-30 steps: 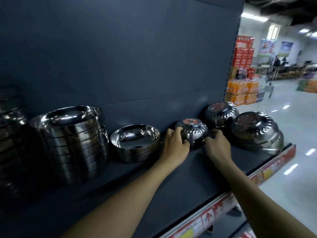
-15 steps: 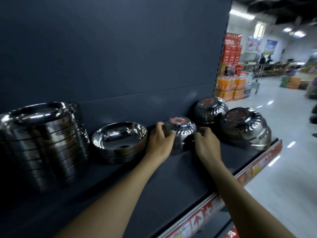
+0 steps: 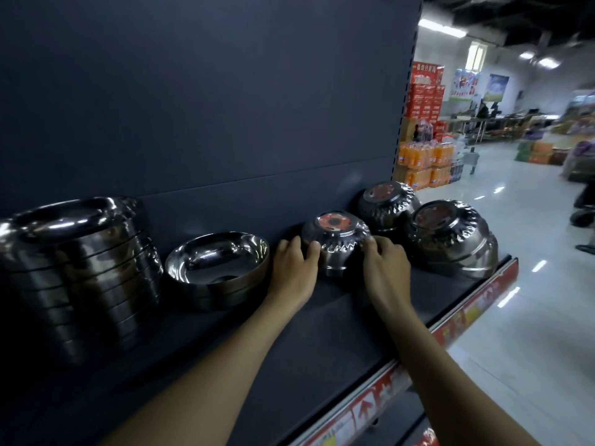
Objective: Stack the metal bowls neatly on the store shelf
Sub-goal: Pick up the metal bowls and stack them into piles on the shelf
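Fingers (image 3: 311,250) of left hand (image 3: 291,273) and right hand (image 3: 386,270) clamped on upturned metal bowl (image 3: 338,254), scalloped band, red-labelled base

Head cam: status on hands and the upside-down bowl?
Left hand and right hand grip the small bowl, one each side. Bowl upside down on the shelf. Upright bowls close beside the left hand.

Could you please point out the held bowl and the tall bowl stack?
held bowl (image 3: 339,249): head view, its ridged side.
tall bowl stack (image 3: 80,278): head view, its front wall.
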